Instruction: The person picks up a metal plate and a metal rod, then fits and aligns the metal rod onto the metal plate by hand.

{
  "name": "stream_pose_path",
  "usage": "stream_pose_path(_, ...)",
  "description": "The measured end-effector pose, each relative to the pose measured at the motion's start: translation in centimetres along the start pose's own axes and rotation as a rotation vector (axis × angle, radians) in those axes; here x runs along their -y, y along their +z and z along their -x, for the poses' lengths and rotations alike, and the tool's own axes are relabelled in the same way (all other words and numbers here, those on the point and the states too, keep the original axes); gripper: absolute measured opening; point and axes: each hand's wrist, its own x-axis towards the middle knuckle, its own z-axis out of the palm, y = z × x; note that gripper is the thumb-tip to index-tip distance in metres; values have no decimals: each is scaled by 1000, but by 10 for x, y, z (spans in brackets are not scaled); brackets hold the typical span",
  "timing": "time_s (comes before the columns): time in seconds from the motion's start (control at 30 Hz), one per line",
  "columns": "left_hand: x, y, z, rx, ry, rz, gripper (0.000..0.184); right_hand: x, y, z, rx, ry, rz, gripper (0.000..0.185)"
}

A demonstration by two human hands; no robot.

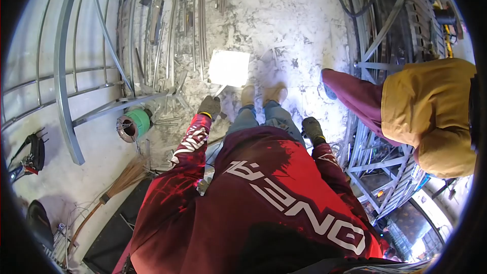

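Observation:
My left hand (209, 106), in a dark work glove, is held out just below a bright white square stool or panel (229, 68) on the floor. A thin pale leg sticks out from its near edge, close to my fingers. Those fingers look loosely bent and apart, with no held thing visible. My right hand (313, 129), gloved too, hangs beside my right thigh. Its fingers are slightly curled and nothing shows in them. My shoes (274, 94) stand on the stained floor, right of the white square.
Long metal tubes (202, 30) lie on the floor ahead. A welded metal frame (63, 66) stands at left, near a green-wrapped spool (138, 123) and a straw broom (124, 177). At right, a person in a mustard top (426, 111) is beside stacked metal frames (378, 172).

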Motion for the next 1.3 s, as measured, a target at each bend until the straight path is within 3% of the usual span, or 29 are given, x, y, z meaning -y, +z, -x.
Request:
stream_pose_path(0.1, 0, -4, -17, 23, -15, -12, 50, 9, 0, 1, -36, -25, -56, 20)
stream_pose_path(0.17, -3, -6, -39, 90, 129, -240, 46, 19, -3, 0, -62, -7, -33, 19)
stream_pose_path(0.2, -13, -8, -44, 44, 445, -565, 40, 24, -7, 0, -66, 9, -86, 18)
stream_pose_path(0.3, -63, -18, -64, 105, 541, -836, 35, 35, -21, -2, -72, 33, -184, 17)
stream_pose_path(0.33, -82, -30, -60, 135, 613, -889, 27, 38, -25, -1, -86, 50, -229, 16)
stream_pose_path(0.43, -111, -40, -84, 29, 679, -906, 28, 43, -35, -4, -112, 68, -288, 14)
stream_pose_path(0.47, -127, -43, -92, 146, 539, -788, 27, 43, -38, -7, -99, 88, -294, 16)
stream_pose_path(0.53, -148, -49, -118, 189, 546, -685, 27, 31, -44, -21, -56, 89, -286, 16)
stream_pose_path(0.57, -166, -54, -130, 185, 606, -819, 27, 27, -44, -38, -47, 174, -322, 15)
stream_pose_path(0.7, -219, -75, -169, 109, 809, -1147, 28, 68, -60, -66, 28, 115, -131, 23)
stream_pose_path(0.77, -232, -73, -196, 145, 778, -1144, 25, 91, -72, -74, 5, 135, -188, 21)
stream_pose_path(0.8, -237, -73, -208, 97, 588, -838, 24, 98, -77, -84, 20, 115, -213, 18)
stream_pose_path(0.87, -239, -71, -251, -19, 482, -584, 24, 127, -88, -92, -54, -35, -306, 15)
stream_pose_path(0.9, -260, -92, -230, -28, 774, -808, 25, 137, -92, -98, -113, -134, -290, 15)
stream_pose_path(0.97, -287, -121, -226, 52, 847, -910, 25, 182, -104, -86, -147, -2, -423, 17)
stream_pose_path(1.03, -268, -126, -293, -28, 661, -728, 29, 195, -106, -80, -204, -2, -505, 17)
stream_pose_path(1.1, -289, -151, -305, -47, 626, -769, 32, 192, -99, -74, -235, -16, -520, 19)
stream_pose_path(1.23, -333, -192, -339, 187, 285, -990, 44, 169, -58, -44, -369, 110, -689, 20)
stream_pose_path(1.3, -324, -199, -365, 196, 243, -763, 52, 150, -17, -27, -468, 215, -745, 22)
